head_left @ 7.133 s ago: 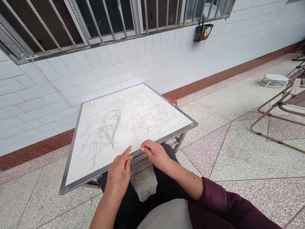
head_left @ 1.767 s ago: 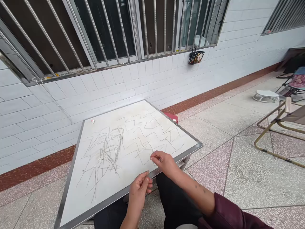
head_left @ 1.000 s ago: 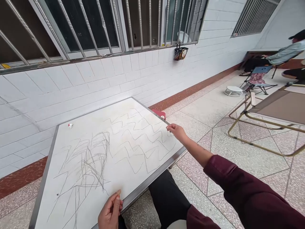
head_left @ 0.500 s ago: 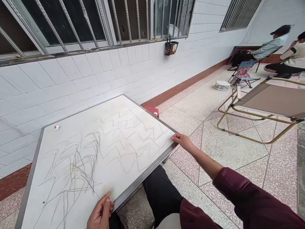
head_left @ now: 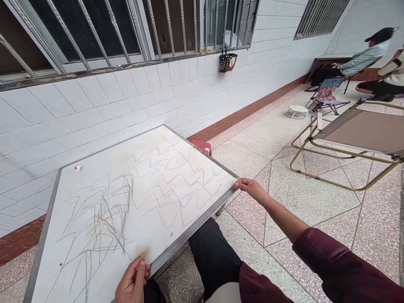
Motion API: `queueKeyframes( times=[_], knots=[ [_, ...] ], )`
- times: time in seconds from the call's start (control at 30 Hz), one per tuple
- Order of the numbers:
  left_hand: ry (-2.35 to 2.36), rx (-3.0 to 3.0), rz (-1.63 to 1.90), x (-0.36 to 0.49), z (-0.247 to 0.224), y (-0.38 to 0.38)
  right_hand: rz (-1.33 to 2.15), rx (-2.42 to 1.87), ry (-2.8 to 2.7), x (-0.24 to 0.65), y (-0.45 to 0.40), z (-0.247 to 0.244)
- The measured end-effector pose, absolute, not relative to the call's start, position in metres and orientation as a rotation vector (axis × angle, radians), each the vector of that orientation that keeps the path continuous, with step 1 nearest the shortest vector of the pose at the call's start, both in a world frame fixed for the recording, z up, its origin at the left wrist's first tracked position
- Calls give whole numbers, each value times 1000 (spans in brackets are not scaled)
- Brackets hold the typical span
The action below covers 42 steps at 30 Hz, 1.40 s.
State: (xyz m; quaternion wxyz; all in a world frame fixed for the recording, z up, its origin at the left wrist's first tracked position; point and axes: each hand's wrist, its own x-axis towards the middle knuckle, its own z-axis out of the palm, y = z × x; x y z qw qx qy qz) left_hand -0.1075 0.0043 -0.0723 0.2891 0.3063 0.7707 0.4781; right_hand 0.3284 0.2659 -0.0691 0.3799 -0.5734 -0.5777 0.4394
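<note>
A white tabletop (head_left: 151, 219) with a grey metal edge carries dark, thin scribbles and zigzag lines. My left hand (head_left: 132, 277) is closed in a pinch over the near edge; whatever its fingertips hold, if anything, is too small to make out. Out at the right corner of the table, my right hand (head_left: 251, 187) has thumb and fingers pressed together just beyond the edge. What lies in that pinch cannot be made out either. Between the hands, near the front edge, a small dark blurred speck (head_left: 171, 234) shows on or above the surface.
A small red-and-white object (head_left: 78, 168) lies at the table's far left corner. Behind stands a white tiled wall (head_left: 126, 94) with a hanging basket (head_left: 227, 62). A red stool (head_left: 202, 147) is beyond the table; a folding chair (head_left: 362, 128) and two seated people are at right.
My right hand has moved a little to the right, from over the corner to just past it. My left hand stays in place. The dark speck near the front edge has appeared.
</note>
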Motion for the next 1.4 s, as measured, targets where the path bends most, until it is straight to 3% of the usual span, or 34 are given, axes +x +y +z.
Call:
queueKeyframes(
  times=[0.77, 1.2, 1.4],
  knots=[
    [2107, 876, 1271, -104, -70, 3, 622, -1866, -2110, 278, 307, -53],
    [2118, 904, 1245, -103, -65, 3, 561, -1632, -1520, 307, 277, -52],
    [2142, 908, 1210, -103, -67, 3, 775, -1600, -1200, 317, 214, -92]
  ],
)
